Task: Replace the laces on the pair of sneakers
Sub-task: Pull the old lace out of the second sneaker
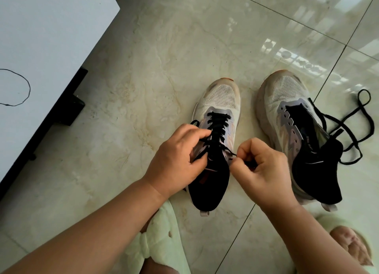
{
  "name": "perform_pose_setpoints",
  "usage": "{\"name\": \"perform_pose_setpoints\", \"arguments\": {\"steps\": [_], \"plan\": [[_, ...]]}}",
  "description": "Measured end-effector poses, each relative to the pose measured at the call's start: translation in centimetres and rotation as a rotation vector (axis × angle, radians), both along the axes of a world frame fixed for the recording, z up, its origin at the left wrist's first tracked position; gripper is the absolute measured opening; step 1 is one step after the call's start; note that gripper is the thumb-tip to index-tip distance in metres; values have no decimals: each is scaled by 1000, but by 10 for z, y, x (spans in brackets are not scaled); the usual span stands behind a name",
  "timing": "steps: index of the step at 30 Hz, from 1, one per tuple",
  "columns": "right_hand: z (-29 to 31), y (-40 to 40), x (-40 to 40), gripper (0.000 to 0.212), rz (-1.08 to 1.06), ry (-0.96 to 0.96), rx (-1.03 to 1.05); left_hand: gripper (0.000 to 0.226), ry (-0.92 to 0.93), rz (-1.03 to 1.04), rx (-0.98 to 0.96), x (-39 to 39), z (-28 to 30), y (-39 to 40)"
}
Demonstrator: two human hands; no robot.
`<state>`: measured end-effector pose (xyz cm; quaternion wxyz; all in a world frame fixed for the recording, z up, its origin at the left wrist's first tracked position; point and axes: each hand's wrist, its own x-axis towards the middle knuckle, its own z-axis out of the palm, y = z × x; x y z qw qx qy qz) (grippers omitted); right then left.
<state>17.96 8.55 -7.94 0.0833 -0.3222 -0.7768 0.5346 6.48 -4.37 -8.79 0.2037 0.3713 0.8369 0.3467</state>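
My left hand (176,159) has its grip pinched on one end of the black lace (217,123) at the left side of the left sneaker (213,142), fingers curled over the upper eyelets. My right hand (264,167) is clenched on the other lace end just beside the sneaker's right edge, the strand stretched taut between both hands. This sneaker is laced up most of its tongue. The right sneaker (295,134) stands near it on the tiled floor (143,68), its eyelets bare, with a loose black lace (352,126) lying tangled against its outer side. My pale green slippers (155,241) show below my forearms.
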Motion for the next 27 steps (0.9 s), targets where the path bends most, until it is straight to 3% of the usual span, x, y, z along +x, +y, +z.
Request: {"name": "perform_pose_setpoints", "arguments": {"steps": [3, 5, 13, 18, 27], "plan": [[3, 5, -2, 20, -32, 63, -40, 38, 7, 4, -13, -1, -2, -1], [4, 7, -6, 12, 33, 53, 3, 40, 7, 3, -13, -1, -2, -1], [-1, 3, -19, 12, -9, -114, -38, 18, 46, 100, -14, 4, 1, -2], [4, 4, -31, 3, 104, -152, 94, 16, 60, 106, 30, 2, 1, -2], [9, 5, -46, 7, 252, -235, 292, 14, -6, 169, 5, 2, -3, -4]]}}
